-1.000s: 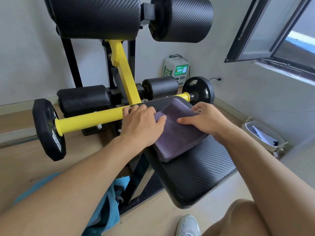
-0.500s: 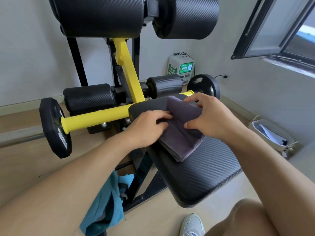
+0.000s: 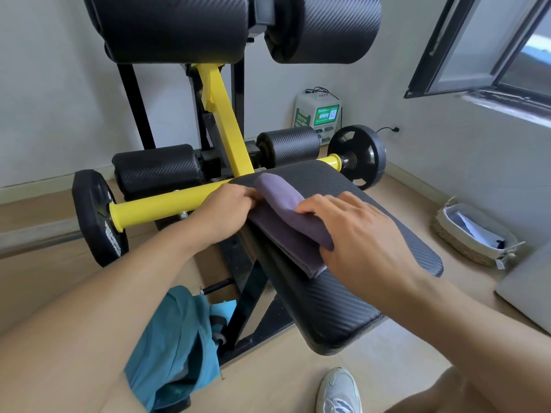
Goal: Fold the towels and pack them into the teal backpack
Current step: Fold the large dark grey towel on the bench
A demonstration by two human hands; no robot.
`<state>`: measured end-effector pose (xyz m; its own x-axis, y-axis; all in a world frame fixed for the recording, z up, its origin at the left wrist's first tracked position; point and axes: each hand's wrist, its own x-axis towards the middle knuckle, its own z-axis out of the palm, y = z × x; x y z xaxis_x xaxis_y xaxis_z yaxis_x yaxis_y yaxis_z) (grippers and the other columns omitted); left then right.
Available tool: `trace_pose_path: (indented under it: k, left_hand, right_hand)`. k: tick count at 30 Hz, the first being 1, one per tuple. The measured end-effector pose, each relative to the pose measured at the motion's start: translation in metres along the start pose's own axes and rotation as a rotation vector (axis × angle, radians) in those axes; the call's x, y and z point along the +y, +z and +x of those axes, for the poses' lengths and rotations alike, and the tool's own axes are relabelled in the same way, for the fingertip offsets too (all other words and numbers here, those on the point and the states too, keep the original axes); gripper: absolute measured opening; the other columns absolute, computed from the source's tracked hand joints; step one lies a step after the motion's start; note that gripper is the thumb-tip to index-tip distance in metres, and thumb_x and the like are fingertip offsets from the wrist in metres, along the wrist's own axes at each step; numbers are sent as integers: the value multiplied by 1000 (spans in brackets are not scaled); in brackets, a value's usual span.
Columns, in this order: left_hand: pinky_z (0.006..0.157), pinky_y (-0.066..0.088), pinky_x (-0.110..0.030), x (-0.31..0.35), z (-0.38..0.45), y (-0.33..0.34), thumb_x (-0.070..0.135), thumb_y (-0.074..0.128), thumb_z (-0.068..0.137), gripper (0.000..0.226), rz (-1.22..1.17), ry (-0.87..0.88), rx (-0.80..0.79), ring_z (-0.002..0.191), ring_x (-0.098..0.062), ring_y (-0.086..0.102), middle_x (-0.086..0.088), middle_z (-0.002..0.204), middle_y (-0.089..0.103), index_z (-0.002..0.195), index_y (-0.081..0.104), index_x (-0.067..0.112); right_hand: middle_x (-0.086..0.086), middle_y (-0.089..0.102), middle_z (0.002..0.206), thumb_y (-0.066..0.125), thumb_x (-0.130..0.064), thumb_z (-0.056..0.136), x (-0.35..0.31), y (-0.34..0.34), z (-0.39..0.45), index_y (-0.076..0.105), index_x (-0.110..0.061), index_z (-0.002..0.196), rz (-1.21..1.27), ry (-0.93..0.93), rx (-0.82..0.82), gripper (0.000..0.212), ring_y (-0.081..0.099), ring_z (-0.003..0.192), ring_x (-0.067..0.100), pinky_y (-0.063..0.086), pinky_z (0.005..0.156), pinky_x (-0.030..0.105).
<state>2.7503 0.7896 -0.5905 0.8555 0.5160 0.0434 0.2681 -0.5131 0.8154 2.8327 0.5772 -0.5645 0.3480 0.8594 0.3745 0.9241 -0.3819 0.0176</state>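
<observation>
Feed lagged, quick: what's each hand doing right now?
Left hand: gripping the towel edge.
Right hand: open, fingers resting on the towel.

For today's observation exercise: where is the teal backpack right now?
In the head view, the teal backpack sits on the floor at lower left, beside the black bench frame and partly under the left forearm.
</observation>
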Motion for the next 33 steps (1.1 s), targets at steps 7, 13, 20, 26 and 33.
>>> trace_pose_path:
  k: [7,13,20,26,33]
  left_hand:
    - [93,43,-25,1,-3,5,50,56,98,27,-188,-50,55,112,-5,62,15,115,71,108,74,34]
    - [97,48,-39,9,-8,12,27,51,101,26,-14,-54,48,110,-19,62,2,112,72,117,70,27]
    - [101,48,-56,3,-10,11,44,51,87,30,-75,-11,16,108,-29,65,-5,105,75,101,75,30]
    - [109,29,-27,-5,-6,10,25,59,100,28,-140,-63,85,145,-13,35,10,134,63,125,71,32]
    - [78,39,-14,-12,-2,10,26,68,96,21,-280,-114,77,99,7,53,27,104,59,111,65,40]
  right_hand:
    - [-15,68,118,63,-43,88,3,2,-11,62,-34,130,56,-126,-41,43,55,101,17,52,83,37]
    - [-11,68,85,37,-61,102,2,-6,-2,71,-29,91,370,8,-69,48,56,83,9,49,75,35]
    - [-9,67,93,41,-36,103,-12,0,46,63,-34,102,136,262,-6,22,62,83,23,47,71,36]
    - [2,39,160,32,-40,109,-32,26,52,39,-20,154,110,52,-193,50,36,146,24,29,116,41]
    - [-8,2,170,30,-57,105,-25,33,45,7,-23,163,277,50,-376,71,-4,156,10,-2,119,23]
